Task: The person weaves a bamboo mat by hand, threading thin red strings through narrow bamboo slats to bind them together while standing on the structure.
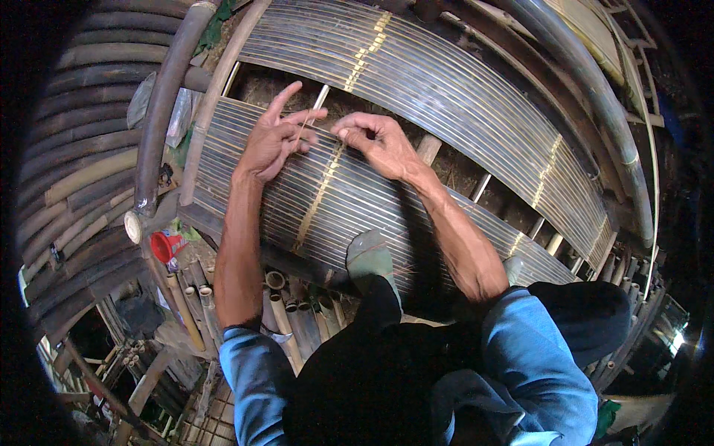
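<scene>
Two panels of narrow dark bamboo slats lie before me, a nearer slatted panel and a farther slatted panel, with a gap between them. Pale yellow bindings cross the slats. Over the gap's near edge, my left hand is raised with its fingers spread, and a thin brownish strand shows against them. Just to its right, my right hand is closed in a pinch above the yellow binding. What sits between its fingertips is too small to make out.
A thick bamboo pole stands left of the panels, beside stacked dark poles. A red container lies at the lower left near cut bamboo tubes. My boot rests on the near panel. A long pole curves along the right.
</scene>
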Available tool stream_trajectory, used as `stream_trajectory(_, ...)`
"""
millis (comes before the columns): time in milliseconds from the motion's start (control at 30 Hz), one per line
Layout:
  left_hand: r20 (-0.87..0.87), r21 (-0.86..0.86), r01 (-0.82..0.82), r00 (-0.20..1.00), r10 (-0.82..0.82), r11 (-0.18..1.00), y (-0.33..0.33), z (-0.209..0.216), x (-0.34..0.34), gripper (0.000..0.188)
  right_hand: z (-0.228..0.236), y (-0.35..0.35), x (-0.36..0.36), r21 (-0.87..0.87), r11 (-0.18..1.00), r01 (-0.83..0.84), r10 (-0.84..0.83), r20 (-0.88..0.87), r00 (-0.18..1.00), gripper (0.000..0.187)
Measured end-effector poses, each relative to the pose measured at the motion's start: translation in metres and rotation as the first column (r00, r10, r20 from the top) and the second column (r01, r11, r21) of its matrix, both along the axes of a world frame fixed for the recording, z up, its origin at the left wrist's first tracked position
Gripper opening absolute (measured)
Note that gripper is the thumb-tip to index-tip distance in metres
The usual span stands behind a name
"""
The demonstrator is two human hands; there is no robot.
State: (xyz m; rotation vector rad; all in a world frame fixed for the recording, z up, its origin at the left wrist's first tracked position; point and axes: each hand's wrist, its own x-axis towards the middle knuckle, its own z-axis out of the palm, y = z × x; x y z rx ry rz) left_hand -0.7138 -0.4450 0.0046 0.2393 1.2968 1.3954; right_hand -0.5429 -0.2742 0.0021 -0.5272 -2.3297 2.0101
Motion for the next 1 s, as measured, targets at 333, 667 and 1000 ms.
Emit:
stream_trajectory(333,-0.974,-0.190,-0.164,-0.091,-0.207,0.968,-0.046,0.027,0.021,0.038,-0.011,-0.020,-0.020,0.274,0.961,0.036,-0.010,-0.095,0.995,0.027)
stream_trajectory(667,-0.629,-0.117,-0.253,0.768,0.125,0.960,-0.091,0.120,0.059,0.035,0.036,-0.070,-0.031,0.459,0.858,0.229,-0.068,-0.341,0.938,0.032)
stream_trajectory(1000,-0.309,0.456,-0.265,0.848,0.430,0.850,0.024,0.149,0.041,0.034,0.117,-0.025,-0.004,-0.001,0.993,-0.121,0.112,-0.371,0.922,0.033)
